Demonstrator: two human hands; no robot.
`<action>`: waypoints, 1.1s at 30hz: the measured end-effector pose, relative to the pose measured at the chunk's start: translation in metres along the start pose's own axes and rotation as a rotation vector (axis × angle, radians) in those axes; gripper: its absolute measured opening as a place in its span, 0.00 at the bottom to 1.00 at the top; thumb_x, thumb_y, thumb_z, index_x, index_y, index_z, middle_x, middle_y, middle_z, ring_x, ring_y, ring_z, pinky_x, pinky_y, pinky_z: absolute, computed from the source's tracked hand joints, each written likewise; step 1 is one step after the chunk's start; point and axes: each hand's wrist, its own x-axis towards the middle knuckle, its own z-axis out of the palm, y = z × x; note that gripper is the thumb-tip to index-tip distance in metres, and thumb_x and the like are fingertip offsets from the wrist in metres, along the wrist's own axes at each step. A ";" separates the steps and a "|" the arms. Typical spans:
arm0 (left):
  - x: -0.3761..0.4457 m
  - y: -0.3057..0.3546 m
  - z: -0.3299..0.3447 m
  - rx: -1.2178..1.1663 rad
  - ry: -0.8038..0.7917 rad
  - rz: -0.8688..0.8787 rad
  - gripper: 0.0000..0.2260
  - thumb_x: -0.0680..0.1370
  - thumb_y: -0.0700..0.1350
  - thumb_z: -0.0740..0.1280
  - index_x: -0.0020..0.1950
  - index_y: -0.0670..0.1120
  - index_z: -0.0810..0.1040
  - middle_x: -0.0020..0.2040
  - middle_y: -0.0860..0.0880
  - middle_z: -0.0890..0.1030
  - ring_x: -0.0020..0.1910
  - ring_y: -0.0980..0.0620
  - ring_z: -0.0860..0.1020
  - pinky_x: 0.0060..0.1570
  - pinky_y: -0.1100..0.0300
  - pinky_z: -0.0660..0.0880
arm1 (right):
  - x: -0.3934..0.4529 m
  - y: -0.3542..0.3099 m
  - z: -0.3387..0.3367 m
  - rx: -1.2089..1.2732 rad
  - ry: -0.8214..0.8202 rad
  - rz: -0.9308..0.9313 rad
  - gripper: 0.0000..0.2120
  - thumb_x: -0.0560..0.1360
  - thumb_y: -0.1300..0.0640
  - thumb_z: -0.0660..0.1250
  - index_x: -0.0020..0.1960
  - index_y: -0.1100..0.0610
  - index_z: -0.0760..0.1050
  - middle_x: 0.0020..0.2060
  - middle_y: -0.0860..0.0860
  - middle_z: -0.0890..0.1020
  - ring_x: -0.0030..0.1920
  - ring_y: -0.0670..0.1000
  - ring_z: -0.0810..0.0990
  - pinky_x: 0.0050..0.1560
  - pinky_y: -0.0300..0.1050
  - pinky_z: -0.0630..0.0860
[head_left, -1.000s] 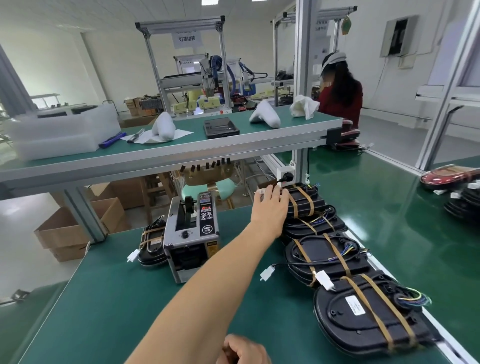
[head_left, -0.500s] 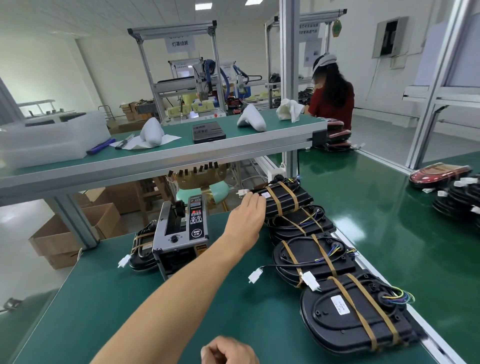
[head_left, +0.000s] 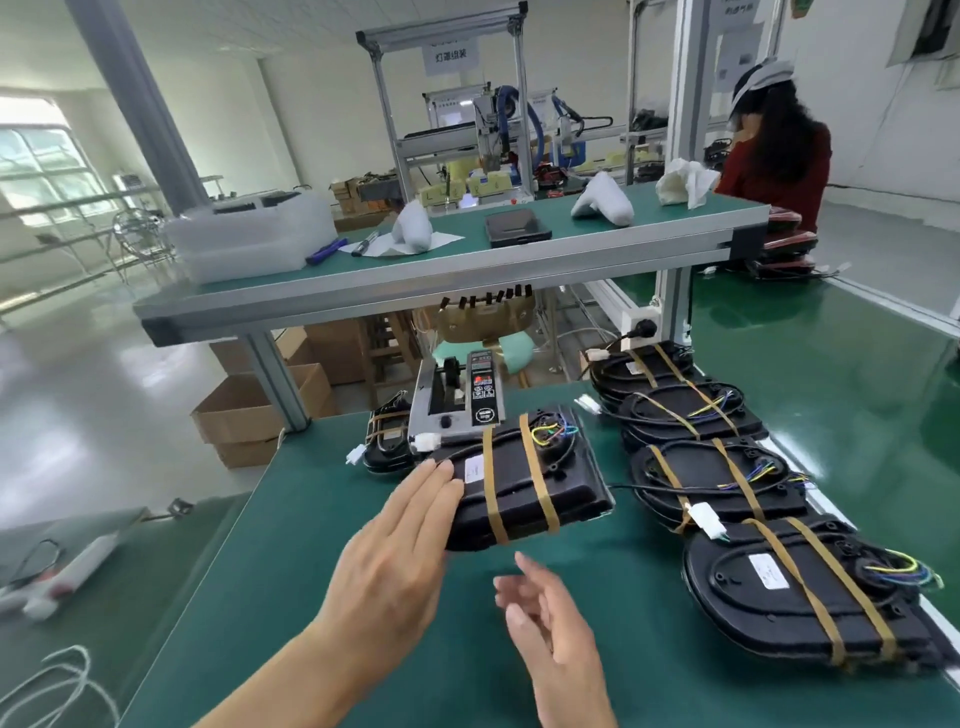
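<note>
Nearest you, your right hand (head_left: 550, 618) hangs over the worktop (head_left: 260, 571) at about 5 o'clock, fingers loosely spread and holding nothing. Half a second ago it lay curled at the very bottom edge of the view, so it has come up to meet the load.

Your left hand (head_left: 395, 551) lies with straight fingers flat against the left end of the lamp unit (head_left: 524, 483). The thumb is hidden, so a true grip cannot be confirmed. A moment ago that arm was stretched out to the far stack (head_left: 644, 366) at 1 o'clock. Now it is drawn back, and one black unit with two tan bands has come with it.

The unit sits at 12 o'clock from your hands, tilted, with its near edge seemingly off the surface. Its white connector (head_left: 426, 442) trails at its 10 o'clock corner. Just behind it stands the tape dispenser (head_left: 462, 400), and the row of banded units (head_left: 701, 467) runs from 3 o'clock away towards 1 o'clock.

Judging by this, the fetch is done and the piece is arriving at your working spot. Get the right hand under its free end before you set it down.
</note>
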 end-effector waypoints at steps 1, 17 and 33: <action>-0.017 0.004 -0.003 -0.015 0.016 -0.035 0.23 0.71 0.29 0.72 0.67 0.32 0.81 0.70 0.38 0.80 0.71 0.39 0.79 0.57 0.48 0.85 | -0.006 -0.006 0.006 0.039 -0.030 -0.029 0.23 0.77 0.55 0.68 0.71 0.48 0.72 0.59 0.45 0.85 0.62 0.47 0.82 0.62 0.46 0.75; -0.093 0.081 0.015 -0.554 0.289 -0.517 0.22 0.70 0.54 0.75 0.63 0.50 0.86 0.65 0.61 0.83 0.65 0.59 0.80 0.64 0.65 0.73 | 0.012 -0.090 0.012 -0.708 -0.151 -0.083 0.21 0.72 0.37 0.69 0.62 0.33 0.65 0.47 0.38 0.83 0.50 0.44 0.81 0.53 0.48 0.78; -0.105 -0.058 0.053 -1.473 -0.176 -0.926 0.28 0.78 0.54 0.74 0.77 0.50 0.75 0.72 0.51 0.81 0.74 0.51 0.76 0.78 0.47 0.69 | 0.098 -0.113 0.008 -1.118 -0.893 -0.093 0.26 0.71 0.39 0.70 0.66 0.28 0.68 0.57 0.29 0.79 0.57 0.34 0.78 0.59 0.40 0.75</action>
